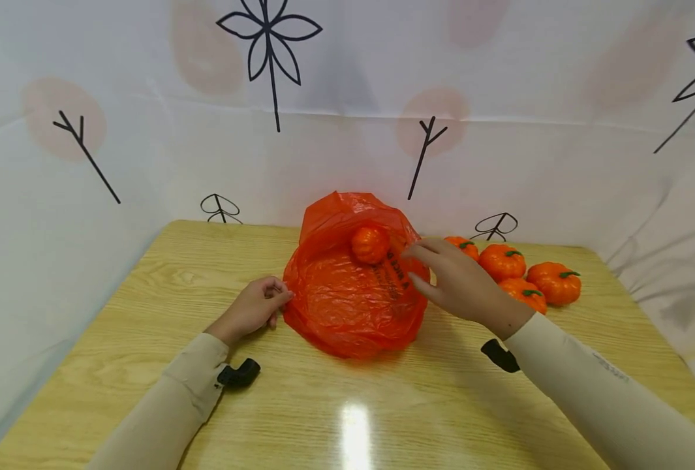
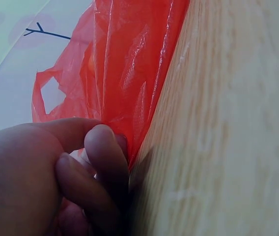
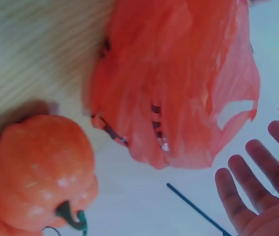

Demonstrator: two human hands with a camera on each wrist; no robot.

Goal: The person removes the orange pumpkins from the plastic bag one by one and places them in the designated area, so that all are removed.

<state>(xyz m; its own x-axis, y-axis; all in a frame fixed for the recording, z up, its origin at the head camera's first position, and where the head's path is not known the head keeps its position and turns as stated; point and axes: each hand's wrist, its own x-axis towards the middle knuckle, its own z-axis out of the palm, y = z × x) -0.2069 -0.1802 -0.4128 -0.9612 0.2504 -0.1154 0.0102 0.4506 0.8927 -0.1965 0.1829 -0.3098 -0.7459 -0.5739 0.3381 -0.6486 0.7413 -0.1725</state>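
Note:
A red plastic bag (image 1: pixel 347 294) stands with its mouth spread wide in the middle of the table. Inside it, toward the back, lies one small orange pumpkin (image 1: pixel 370 245). At the bag's left edge my left hand (image 1: pixel 253 303) pinches the plastic between thumb and fingers, as the left wrist view also shows. My right hand (image 1: pixel 455 277) hovers over the bag's right rim with nothing in it; in the right wrist view its fingers (image 3: pixel 257 182) are spread and straight beside the bag's handle hole. Dark printing marks the bag's right inner side.
Several orange pumpkins with green stems, one of them a front pumpkin (image 1: pixel 558 284), sit grouped on the table (image 1: pixel 300 418) to the right of the bag. A white cloth (image 1: pixel 347 156) with flower and twig drawings hangs behind the table.

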